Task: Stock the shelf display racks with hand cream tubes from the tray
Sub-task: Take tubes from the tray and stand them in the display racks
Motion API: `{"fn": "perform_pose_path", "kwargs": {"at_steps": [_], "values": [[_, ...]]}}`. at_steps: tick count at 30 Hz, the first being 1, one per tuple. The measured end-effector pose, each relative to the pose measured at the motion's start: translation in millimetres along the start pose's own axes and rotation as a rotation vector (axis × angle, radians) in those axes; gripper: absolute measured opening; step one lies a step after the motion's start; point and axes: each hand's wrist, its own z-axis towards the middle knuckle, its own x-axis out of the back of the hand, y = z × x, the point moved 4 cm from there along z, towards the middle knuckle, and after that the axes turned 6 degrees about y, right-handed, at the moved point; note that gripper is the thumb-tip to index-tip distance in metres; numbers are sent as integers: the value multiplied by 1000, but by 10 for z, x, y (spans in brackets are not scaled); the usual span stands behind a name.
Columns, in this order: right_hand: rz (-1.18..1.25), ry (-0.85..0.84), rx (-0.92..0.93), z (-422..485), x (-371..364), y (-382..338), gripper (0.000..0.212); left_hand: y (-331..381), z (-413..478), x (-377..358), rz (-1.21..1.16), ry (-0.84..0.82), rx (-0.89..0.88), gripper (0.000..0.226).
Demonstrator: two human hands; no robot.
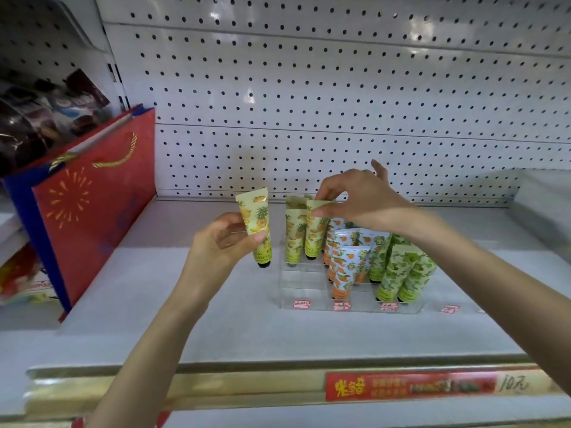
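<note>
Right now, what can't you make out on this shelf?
1. Price stickers on the clear rack, head view: too small and blurred to read.
2. Rear pineapple tube: mostly hidden by front tubes and the right hand.
3. Shelf-edge label: small print blurred.
4. Dark packets above the red gift bag: blurred, cut by the left edge.

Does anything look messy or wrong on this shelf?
Nothing is spilled or broken. The clear rack looks uneven: pineapple tubes stand only at the back of its left column, with the front slots empty, while the orange tubes and green tubes reach nearer the front. The left hand holds a spare pineapple tube.
</note>
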Motion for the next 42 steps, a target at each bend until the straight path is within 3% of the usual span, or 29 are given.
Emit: {"fn": "perform_pose_path", "kwargs": {"at_steps": [24, 29, 39, 42], "values": [[-123, -79, -47, 67, -115, -3, 12, -63, -79, -125, -23, -55, -2, 19], [-78, -61, -61, 27, -56, 21, 17, -56, -107, -138, -16, -62, 0, 20], [-67, -1, -45, -29, 69, -27, 6, 8, -154, -187, -43, -61, -4, 23], [89, 66, 19, -38, 154, -119, 14, 25, -174, -193, -44, -61, -9, 20]]}}
